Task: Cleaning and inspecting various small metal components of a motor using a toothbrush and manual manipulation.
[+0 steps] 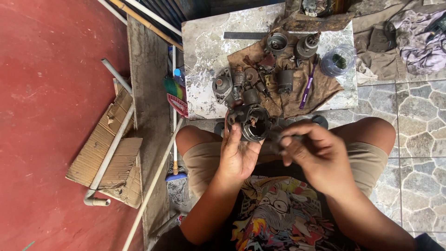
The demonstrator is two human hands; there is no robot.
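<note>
Stone floor, low marble slab point(204, 51) strewn with motor parts. The round metal housing point(251, 122), likely heavy, rigid and greasy, sits cupped by its rim in the left hand point(238, 155) above the knees; right hand point(316, 155) pinches something small, unclear.

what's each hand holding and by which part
Left hand cups the round dark metal motor housing from beneath, grip on its rim. Right hand pinches something small and dark; what it is cannot be told.

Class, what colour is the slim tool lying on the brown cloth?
Purple tool, on the cloth; head view.
</note>
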